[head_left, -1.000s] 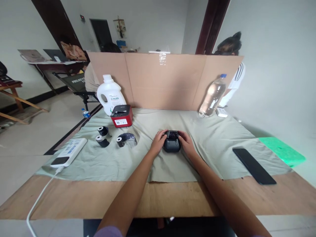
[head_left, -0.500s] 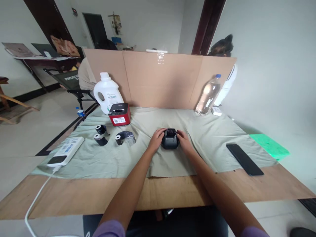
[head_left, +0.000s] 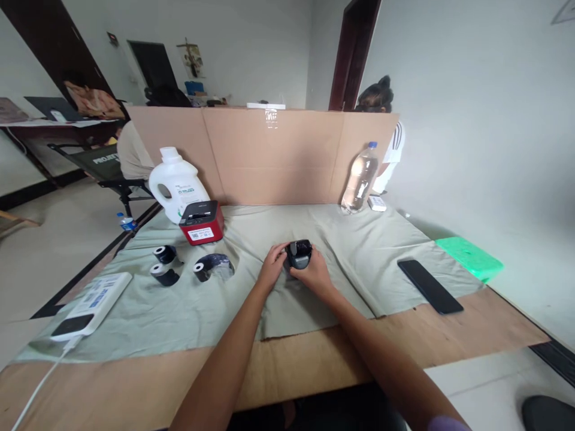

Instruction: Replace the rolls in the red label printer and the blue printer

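A small black device, which looks like a portable label printer (head_left: 299, 254), is gripped between my hands over the middle of the cloth. Its upper part is raised toward the far side. My left hand (head_left: 272, 264) has its fingers closed against the left side. On the right, my right hand (head_left: 317, 272) wraps the other side, thumb across the near face. Left of my hands lie black rolls with white cores (head_left: 165, 274), one (head_left: 201, 271) with a dark strip unrolled beside it. A red box-shaped printer (head_left: 202, 222) with a black top stands behind them.
A white jug (head_left: 177, 184) and a clear bottle (head_left: 360, 178) lean before a cardboard screen (head_left: 274, 155). A white power strip (head_left: 92, 305) lies left, a black phone (head_left: 429, 286) right. A green box (head_left: 469, 257) is beyond the table's right edge. Other people sit behind the screen.
My right hand has shifted lower around the black printer, its thumb now across the near face. The printer appears tilted or turned. The camera view has swung right and up.
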Demonstrator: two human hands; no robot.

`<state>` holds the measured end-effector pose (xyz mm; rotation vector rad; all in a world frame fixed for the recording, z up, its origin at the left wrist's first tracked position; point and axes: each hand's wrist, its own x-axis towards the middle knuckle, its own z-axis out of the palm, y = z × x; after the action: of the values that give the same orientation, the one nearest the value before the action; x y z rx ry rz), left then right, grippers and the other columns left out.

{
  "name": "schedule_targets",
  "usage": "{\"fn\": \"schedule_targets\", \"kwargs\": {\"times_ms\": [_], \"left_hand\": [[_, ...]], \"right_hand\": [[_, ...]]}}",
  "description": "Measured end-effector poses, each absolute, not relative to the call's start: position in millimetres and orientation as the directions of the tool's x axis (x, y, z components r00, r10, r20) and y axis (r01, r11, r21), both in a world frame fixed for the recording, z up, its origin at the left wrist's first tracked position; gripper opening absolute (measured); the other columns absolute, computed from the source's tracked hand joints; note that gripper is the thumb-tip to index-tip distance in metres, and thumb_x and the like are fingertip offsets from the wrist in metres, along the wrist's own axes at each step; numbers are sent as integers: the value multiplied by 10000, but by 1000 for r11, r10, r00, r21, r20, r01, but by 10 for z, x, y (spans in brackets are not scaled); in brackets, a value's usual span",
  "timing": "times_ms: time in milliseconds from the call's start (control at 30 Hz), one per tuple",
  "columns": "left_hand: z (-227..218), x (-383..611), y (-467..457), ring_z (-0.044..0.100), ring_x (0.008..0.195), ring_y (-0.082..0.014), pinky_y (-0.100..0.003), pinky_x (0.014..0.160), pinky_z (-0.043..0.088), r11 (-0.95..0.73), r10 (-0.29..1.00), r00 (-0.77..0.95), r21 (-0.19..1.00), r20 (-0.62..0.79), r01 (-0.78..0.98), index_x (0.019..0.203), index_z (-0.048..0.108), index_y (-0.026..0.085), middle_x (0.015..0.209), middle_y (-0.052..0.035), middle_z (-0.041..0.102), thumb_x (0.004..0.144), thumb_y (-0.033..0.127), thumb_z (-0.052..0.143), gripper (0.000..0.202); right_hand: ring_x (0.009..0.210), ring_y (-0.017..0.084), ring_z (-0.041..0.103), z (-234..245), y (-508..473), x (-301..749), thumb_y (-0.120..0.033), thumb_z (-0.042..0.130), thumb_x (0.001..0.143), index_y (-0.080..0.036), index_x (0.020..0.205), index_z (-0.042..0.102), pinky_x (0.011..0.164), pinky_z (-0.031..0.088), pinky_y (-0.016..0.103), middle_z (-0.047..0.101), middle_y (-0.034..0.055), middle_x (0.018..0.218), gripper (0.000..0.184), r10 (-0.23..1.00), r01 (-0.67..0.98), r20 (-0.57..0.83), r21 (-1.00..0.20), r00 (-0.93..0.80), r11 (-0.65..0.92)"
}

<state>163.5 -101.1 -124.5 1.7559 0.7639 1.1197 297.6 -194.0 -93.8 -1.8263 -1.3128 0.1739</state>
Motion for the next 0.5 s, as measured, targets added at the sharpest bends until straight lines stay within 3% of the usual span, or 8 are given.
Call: {"fn": "schedule_targets", "kwargs": {"times_ms": [100,267,500], "left_hand": [[-1245,1626,-1028,588,1153,-188,-343,1041,443,-388,847,419,919,328,65,1317,634,224,1327,-76,624,926,274,498,416],[-1213,1626,-1054,591,1138,-197,-328,972,462,-359,857,426,929,289,92,1306,643,212,1314,-83,643,923,294,506,414],[-1161,1609,-1100,614,1040,-186,-300,890,466,-302,869,451,941,205,153,1303,647,224,1225,-71,686,919,330,528,415]], "right_hand": [[946,281,666,-827,-1883,3434,-391,754,610,-176,1119,597,877,536,407,699,87,1030,574,831,696,342,-715,439,-74],[1033,305,652,-694,-1511,4487,-436,784,603,-143,1132,588,919,516,416,688,141,1098,636,727,677,312,-681,612,-278],[1140,338,609,-810,-1003,5401,-480,798,603,-119,1194,544,967,490,429,647,190,1194,738,658,632,259,-651,707,-422]]}}
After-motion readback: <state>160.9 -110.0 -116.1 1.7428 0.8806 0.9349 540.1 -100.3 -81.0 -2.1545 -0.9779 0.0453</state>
